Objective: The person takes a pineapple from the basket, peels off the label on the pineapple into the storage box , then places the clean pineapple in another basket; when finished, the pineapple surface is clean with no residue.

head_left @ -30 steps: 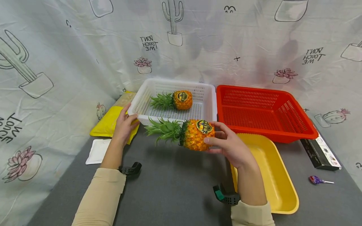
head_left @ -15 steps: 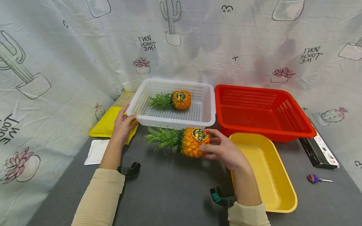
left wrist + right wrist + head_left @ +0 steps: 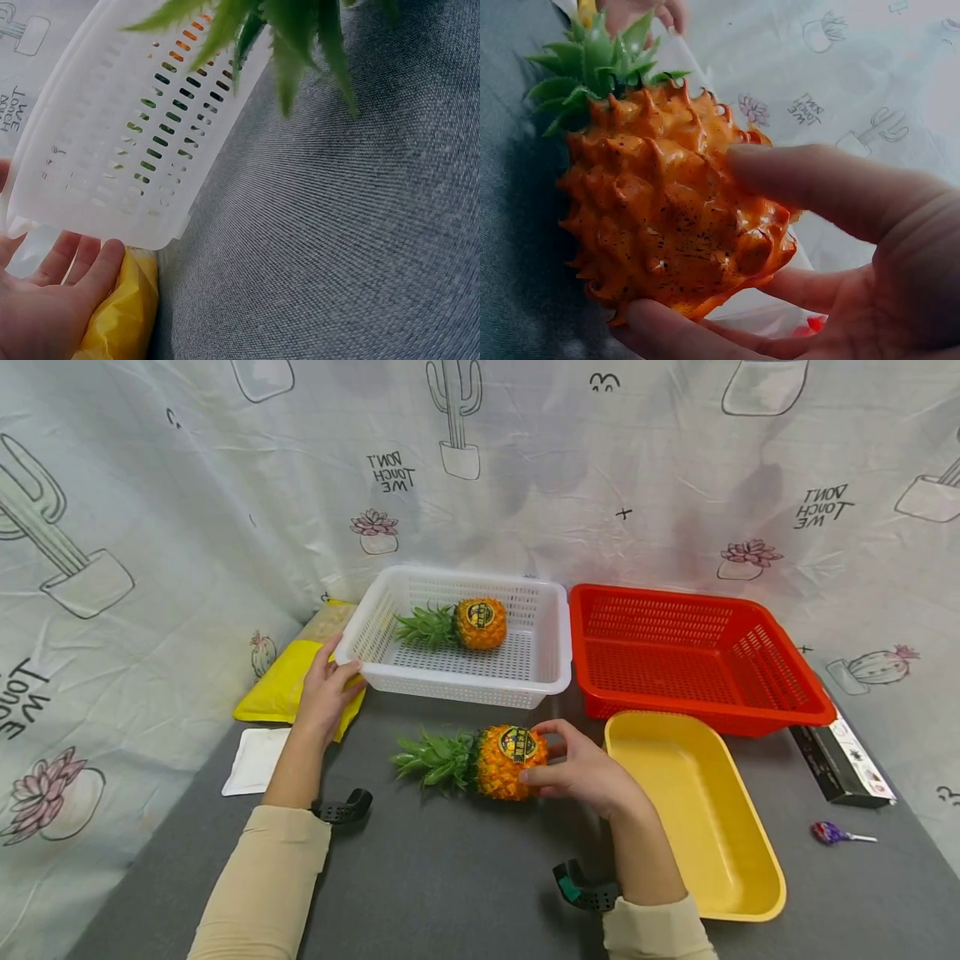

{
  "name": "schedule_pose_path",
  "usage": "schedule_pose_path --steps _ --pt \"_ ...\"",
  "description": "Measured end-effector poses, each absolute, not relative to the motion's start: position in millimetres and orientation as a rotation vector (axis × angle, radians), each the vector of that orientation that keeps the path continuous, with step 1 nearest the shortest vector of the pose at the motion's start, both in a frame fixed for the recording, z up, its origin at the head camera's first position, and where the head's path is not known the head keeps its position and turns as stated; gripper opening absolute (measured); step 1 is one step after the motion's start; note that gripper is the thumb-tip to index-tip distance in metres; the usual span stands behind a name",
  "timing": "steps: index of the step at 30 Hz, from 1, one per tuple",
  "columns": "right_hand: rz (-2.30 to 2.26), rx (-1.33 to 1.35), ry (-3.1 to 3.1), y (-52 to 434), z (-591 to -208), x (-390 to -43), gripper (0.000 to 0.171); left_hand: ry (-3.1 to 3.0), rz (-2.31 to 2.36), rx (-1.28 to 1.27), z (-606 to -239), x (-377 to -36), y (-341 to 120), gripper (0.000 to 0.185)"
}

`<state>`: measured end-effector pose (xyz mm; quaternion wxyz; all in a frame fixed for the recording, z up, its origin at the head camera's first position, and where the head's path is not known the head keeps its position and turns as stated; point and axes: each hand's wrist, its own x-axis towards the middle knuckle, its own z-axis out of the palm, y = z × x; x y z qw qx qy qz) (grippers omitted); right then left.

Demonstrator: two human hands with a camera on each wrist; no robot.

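R hand [image 3: 579, 772] gripping pineapple [image 3: 501, 778], L hand [image 3: 322, 697] holding white bskt [image 3: 461, 685], red bskt [image 3: 667, 670] behind yellow tray [image 3: 705, 814]

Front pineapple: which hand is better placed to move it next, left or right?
Right, most likely. The right hand holds the front pineapple by its fruit end; the left hand is at the white basket, holding its near left corner, apart from the pineapple.

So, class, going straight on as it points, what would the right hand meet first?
Probably the white basket, past the pineapple the right hand holds, though depth is unclear.
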<state>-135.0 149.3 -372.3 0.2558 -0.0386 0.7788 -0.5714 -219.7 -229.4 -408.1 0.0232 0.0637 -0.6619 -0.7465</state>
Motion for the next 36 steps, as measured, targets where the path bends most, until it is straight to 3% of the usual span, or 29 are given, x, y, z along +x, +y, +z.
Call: schedule_pose_path --steps 23,31,36 --pt "-1.453 -0.011 2.349 136.8 -374.8 -143.9 0.073 -2.084 -2.261 0.24 -402.1 -217.4 -229.0 0.071" --pt "-1.434 -0.043 2.365 140.2 -375.3 -145.7 0.076 -2.334 -1.785 0.256 -392.2 -209.9 -228.2 0.077" --pt "-1.427 -0.063 2.368 138.5 -375.6 -146.6 0.075 -2.274 -1.475 0.178 -384.6 -202.3 -214.9 0.064"
